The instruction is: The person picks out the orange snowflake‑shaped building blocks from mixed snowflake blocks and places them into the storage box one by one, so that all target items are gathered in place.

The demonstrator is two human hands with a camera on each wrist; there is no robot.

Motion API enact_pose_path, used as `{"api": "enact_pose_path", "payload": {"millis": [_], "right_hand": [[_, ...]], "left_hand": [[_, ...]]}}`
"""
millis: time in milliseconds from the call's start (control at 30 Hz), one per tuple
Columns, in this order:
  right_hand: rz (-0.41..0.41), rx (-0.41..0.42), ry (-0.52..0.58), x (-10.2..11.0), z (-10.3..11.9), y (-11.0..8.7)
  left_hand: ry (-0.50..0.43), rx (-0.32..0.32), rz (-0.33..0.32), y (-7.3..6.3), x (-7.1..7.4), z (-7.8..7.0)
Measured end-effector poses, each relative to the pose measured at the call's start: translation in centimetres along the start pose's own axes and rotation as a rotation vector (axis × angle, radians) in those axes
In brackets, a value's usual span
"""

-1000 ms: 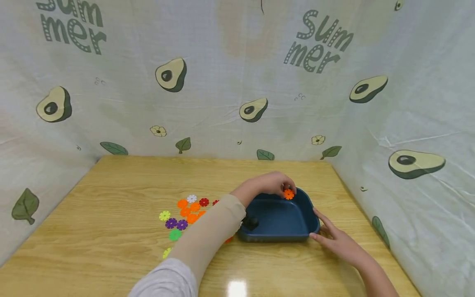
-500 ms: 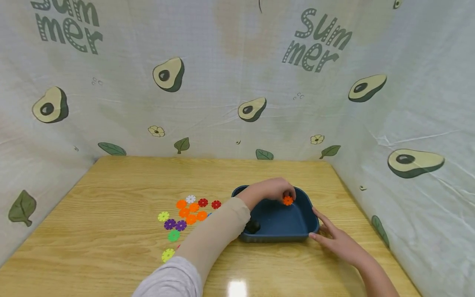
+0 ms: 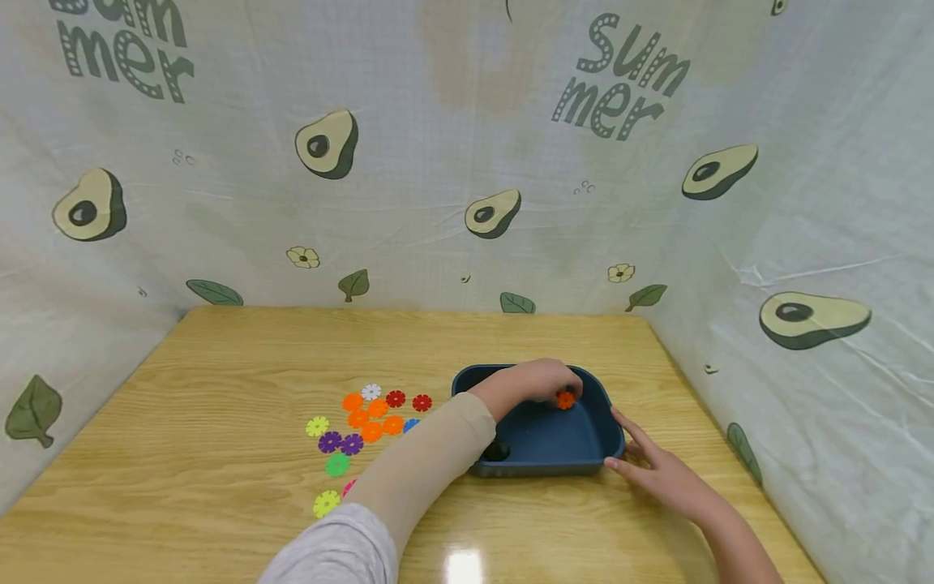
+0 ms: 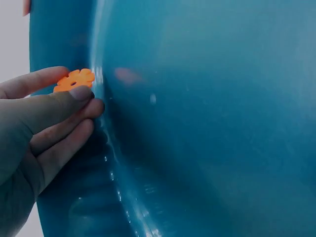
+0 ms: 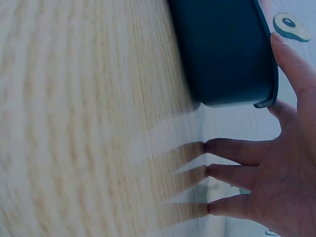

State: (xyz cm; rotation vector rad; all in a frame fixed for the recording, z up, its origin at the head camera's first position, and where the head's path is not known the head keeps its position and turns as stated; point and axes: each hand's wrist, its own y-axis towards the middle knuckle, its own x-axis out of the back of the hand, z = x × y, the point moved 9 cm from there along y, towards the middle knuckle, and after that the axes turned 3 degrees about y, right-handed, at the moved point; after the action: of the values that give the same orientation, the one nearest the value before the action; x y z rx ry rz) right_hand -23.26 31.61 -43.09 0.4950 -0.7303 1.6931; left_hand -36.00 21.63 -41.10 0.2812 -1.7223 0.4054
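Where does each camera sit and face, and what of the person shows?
Head: on the head, looking forward and down at the table and bin; left hand and right hand show.
Left wrist: worn there, looking inside the bin; left hand pinches an orange disc.
Right wrist: worn there, facing table and bin's outside; right hand shows.
Head and left wrist share the orange disc.

Pale cloth walls (image 3: 409, 243) behind and at both sides, creased at right; printed avocados (image 3: 327, 144), green leaves (image 3: 353, 285), cream flowers (image 3: 303, 257), grey-green "summer" lettering (image 3: 611, 111). Wood-grain surface (image 3: 241, 365), bright white glare (image 3: 464, 565) at near side.
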Motion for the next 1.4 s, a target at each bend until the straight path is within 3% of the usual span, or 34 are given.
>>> {"api": "enact_pose_path", "payload": {"millis": [933, 1400], "right_hand": [[-0.014, 0.02, -0.011, 0.3, 0.4, 0.0], [-0.018, 0.013, -0.009, 0.0, 0.2, -0.2]], "left_hand": [[0.229, -0.067, 0.059, 1.2, -1.2, -1.5], [0.153, -0.01, 0.076, 1.1, -1.4, -1.2]]}}
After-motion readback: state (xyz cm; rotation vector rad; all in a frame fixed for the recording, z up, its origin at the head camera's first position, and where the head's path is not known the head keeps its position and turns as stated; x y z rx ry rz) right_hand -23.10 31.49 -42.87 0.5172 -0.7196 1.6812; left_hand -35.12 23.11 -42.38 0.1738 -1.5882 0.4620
